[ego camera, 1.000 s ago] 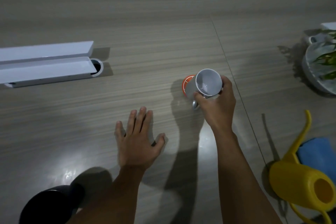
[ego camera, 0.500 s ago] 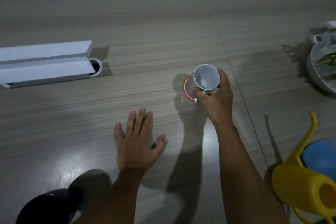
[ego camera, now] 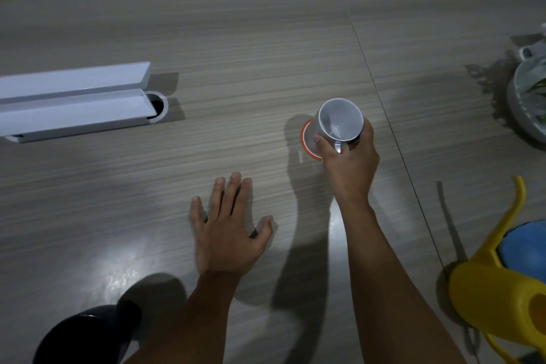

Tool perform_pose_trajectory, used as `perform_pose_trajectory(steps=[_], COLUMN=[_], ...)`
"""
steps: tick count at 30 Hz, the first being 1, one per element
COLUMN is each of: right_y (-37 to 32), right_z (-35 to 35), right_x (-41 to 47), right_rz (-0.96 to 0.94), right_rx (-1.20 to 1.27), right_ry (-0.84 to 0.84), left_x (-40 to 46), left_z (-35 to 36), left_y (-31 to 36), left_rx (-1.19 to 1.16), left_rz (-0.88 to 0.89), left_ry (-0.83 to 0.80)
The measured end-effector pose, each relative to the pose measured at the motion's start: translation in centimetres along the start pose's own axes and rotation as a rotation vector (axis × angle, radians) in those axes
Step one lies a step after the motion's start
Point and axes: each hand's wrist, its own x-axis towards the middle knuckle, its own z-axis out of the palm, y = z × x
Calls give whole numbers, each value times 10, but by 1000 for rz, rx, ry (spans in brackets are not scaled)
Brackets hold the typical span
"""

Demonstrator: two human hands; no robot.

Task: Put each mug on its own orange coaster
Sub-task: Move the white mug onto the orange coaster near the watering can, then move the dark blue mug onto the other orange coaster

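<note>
White mug [ego camera: 336, 124] in right hand [ego camera: 350, 162]

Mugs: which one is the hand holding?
The white mug over the orange coaster, gripped by the right hand. The other mug sits untouched at the far right edge.

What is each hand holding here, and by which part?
Right hand grips the white mug at its handle side. Left hand lies flat, holding nothing.

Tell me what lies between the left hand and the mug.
Nothing: in the head view only bare table and shadow separate the flat left hand from the mug on its coaster.
</note>
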Motion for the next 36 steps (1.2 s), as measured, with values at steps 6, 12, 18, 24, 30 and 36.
perform_pose_trajectory(steps=[6, 12, 18, 24, 30, 36], right_y=[1, 2, 2, 1, 3, 20], right_z=[-7, -5, -7, -10, -34, -62], right_x=[1, 1, -1, -4, -56, -151], right_rz=[15, 23, 22, 55, 131, 169], right_rx=[-2, -1, 7, 10, -88, -193], right_ry=[-19, -28, -42, -73, -102, -182], left_x=[-1, 0, 0, -1, -2, -37], left_z=[1, 1, 5, 6, 1, -1], left_y=[-1, 0, -2, -3, -1, -13], left_rx=[8, 0, 7, 11, 27, -56], left_rz=[1, 1, -2, 8, 19, 70], left_ry=[1, 2, 7, 15, 6, 15])
